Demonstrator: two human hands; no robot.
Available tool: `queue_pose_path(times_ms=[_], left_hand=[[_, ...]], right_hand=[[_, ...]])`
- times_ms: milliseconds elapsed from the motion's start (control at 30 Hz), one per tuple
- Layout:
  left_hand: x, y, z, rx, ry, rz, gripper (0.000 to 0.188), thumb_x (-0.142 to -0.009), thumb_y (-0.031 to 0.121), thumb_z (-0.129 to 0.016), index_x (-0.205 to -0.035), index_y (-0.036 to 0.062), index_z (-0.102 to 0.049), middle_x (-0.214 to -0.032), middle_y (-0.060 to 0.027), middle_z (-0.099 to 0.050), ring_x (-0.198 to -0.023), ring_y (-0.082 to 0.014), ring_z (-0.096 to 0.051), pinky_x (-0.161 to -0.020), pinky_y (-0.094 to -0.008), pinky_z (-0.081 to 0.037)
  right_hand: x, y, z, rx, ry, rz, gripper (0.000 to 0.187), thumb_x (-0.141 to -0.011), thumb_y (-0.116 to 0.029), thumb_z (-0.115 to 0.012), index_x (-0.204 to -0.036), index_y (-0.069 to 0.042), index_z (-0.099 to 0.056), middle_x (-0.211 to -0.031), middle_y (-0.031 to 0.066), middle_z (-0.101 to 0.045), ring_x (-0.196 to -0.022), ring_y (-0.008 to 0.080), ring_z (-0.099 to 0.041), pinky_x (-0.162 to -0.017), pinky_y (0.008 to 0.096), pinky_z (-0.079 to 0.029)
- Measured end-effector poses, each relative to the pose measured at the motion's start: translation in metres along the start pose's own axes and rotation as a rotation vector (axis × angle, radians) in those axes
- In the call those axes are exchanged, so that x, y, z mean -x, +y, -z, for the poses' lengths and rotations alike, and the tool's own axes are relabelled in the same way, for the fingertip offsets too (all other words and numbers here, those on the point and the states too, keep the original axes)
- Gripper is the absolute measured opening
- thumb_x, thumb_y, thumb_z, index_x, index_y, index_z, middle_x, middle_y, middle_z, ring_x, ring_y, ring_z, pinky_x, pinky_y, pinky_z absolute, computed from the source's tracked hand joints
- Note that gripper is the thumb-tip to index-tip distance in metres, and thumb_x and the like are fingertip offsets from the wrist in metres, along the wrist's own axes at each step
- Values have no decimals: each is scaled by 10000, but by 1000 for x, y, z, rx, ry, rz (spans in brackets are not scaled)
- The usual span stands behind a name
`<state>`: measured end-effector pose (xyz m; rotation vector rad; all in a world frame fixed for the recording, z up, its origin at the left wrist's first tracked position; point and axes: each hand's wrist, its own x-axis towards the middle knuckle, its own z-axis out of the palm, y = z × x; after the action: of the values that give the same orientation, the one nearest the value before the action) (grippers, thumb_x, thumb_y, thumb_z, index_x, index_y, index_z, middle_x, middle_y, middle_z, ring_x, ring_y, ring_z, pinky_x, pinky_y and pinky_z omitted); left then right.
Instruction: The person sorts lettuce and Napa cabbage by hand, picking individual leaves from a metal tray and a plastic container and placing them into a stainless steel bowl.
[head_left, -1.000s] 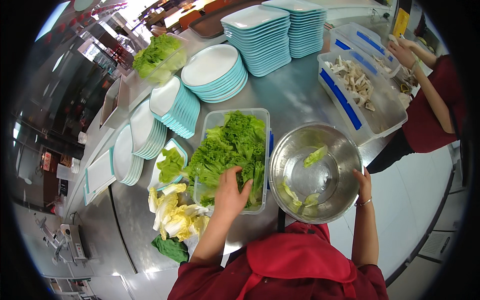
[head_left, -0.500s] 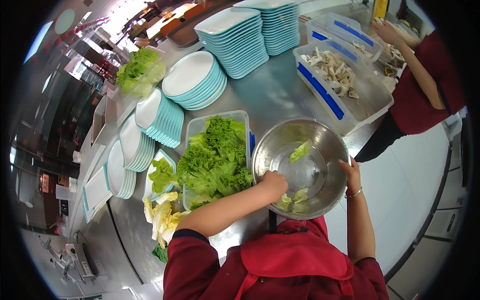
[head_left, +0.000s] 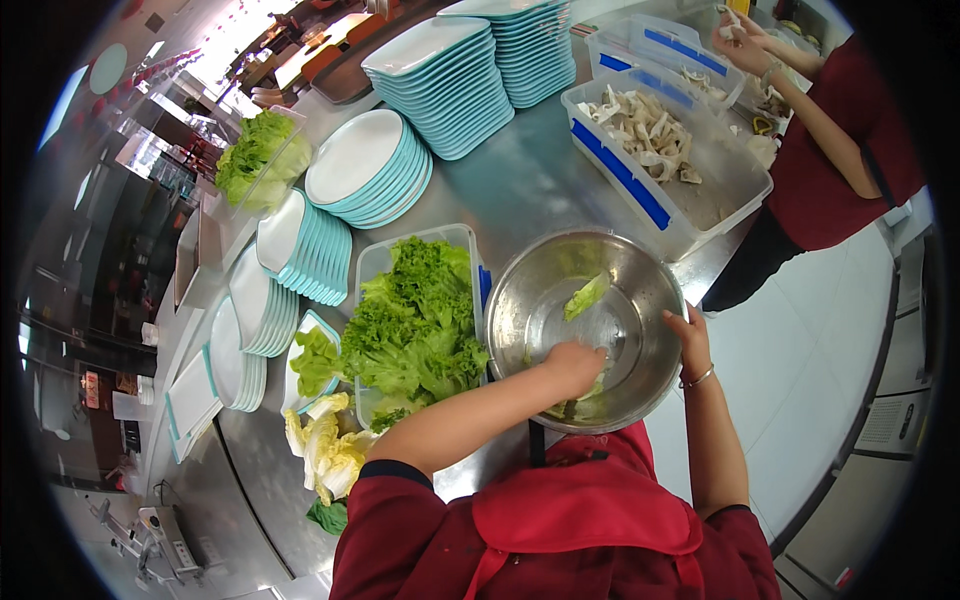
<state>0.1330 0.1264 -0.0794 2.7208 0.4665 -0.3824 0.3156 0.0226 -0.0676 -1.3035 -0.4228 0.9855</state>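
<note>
A large stainless steel bowl (head_left: 640, 300) tilts at the edge of the metal counter, right in front of me. My right hand (head_left: 690, 342) grips its right rim, thumb on the inside. Down inside the bowl, my left hand (head_left: 577, 368) is closed with the fingers curled; what they hold, if anything, is hidden. One pale green leaf (head_left: 587, 296) clings to the far inner wall. More leaf pieces (head_left: 582, 406) lie beneath my left hand, partly covered by it. Left of the bowl stands a clear plastic bin (head_left: 470, 236) heaped with frilly green lettuce (head_left: 415, 320).
Stacked blue-rimmed plates (head_left: 440, 90) line the counter's far and left sides. Yellow-white cabbage leaves (head_left: 328, 455) lie at the near left. A blue-clipped bin (head_left: 725, 205) holds torn mushrooms (head_left: 645, 130). At the right, a co-worker (head_left: 840, 140) handles food.
My left hand has moved from the bowl's left side toward its middle, now over the lower leaf pieces. My right hand keeps its hold on the rim. The view has shifted slightly.
</note>
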Motion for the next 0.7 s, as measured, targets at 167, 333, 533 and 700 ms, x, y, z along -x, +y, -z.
queue_pose_path(times_ms=[167, 333, 533, 700], left_hand=[[-6, -3, 3, -67, -81, -51, 206, -704, 155, -606, -882, 58, -570, -894, -119, -604, -849, -308, -585, -689, -402, -484], [-22, -22, 31, 73, 200, 172, 152, -706, 109, -575, -854, 73, -587, -957, -125, -583, -935, -307, -550, -746, -389, -471], [-32, -39, 15, -43, 373, 99, 147, -703, 57, -557, -847, 39, -579, -1025, -145, -525, -1094, -320, -437, -889, -369, -399], [-31, -28, 32, 173, 254, 138, 179, -746, 79, -550, -921, 44, -541, -975, -155, -517, -958, -335, -509, -823, -393, -430]], right_hand=[[-2, 4, 4, 15, -21, 6, 324, -795, -120, -556, -1087, 20, -536, -929, 63, -600, -808, 134, -559, -716, 245, -442], [-1, 3, 0, -23, -12, 17, 327, -794, -119, -557, -1089, 20, -533, -947, 70, -599, -828, 142, -557, -735, 257, -440], [-2, 3, 0, -14, -1, -10, 354, -786, -107, -554, -1113, 25, -520, -954, 73, -598, -829, 145, -559, -741, 263, -445], [-2, 1, -1, 14, -3, -17, 368, -781, -113, -558, -1118, 26, -518, -951, 70, -597, -823, 139, -556, -737, 262, -444]])
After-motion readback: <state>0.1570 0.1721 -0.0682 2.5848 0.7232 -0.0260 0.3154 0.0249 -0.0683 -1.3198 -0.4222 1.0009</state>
